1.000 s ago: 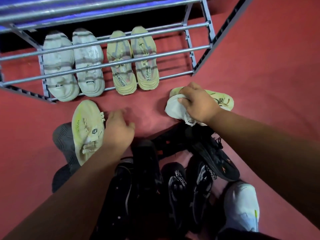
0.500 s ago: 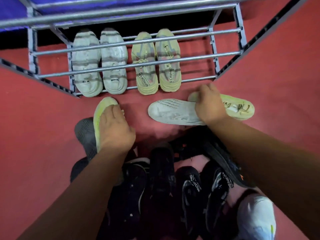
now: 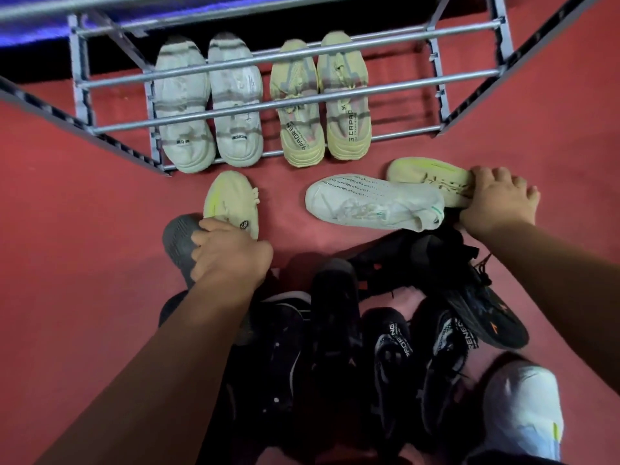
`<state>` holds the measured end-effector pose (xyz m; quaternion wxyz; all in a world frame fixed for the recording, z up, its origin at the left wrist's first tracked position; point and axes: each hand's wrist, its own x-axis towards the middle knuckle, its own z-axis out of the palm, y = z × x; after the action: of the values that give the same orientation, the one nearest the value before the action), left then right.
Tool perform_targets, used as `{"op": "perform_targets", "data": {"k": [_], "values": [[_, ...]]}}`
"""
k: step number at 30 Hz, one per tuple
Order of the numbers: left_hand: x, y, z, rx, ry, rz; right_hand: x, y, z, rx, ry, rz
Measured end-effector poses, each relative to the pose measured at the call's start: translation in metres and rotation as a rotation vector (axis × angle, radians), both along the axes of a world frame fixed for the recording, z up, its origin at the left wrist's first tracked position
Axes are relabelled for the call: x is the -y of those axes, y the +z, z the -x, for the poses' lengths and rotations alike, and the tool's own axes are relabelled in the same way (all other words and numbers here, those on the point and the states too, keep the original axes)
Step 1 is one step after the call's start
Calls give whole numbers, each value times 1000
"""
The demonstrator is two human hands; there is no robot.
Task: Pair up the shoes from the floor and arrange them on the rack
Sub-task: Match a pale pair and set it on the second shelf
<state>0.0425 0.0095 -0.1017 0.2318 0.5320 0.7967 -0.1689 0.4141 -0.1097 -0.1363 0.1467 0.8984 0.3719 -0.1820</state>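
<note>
On the red floor below the metal rack point(image 3: 255, 105), my left hand point(image 3: 231, 256) grips the heel of a pale yellow shoe point(image 3: 231, 203) that points toward the rack. My right hand point(image 3: 496, 199) holds the heel end of a matching pale yellow shoe point(image 3: 429, 176) lying on its side at the right. A white shoe point(image 3: 372, 203) lies loose on its side between them. Two pairs stand on the lowest shelf: white shoes point(image 3: 208, 105) at the left and yellow-beige shoes point(image 3: 322, 99) beside them.
A grey shoe point(image 3: 177, 243) lies under my left wrist. Several black shoes point(image 3: 335, 330) are heaped near me, with a white shoe point(image 3: 523, 404) at the lower right. The rack's right part point(image 3: 402, 105) holds no shoes.
My right hand let go of the white shoe and moved right onto the yellow shoe's heel. My left hand slid down to the heel of the other yellow shoe.
</note>
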Motion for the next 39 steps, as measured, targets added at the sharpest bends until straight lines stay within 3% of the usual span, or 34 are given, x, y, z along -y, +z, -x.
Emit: {"op": "perform_targets", "data": {"k": [4,8,14,22,33,39], "values": [[12,15,3,139,-16,-142,16,26,15,94,-44,-133],[30,31,18,227,-49,-206,33,55,38,146,-223,-195],[56,67,39,365,-53,-310,42,93,81,53,-416,-279],[54,131,42,504,35,-350,34,163,122,-129,-502,-431],[41,173,23,563,32,-372,7,222,206,-451,-356,-560],[11,185,28,658,24,-464,-50,220,239,-563,-154,-648]]}}
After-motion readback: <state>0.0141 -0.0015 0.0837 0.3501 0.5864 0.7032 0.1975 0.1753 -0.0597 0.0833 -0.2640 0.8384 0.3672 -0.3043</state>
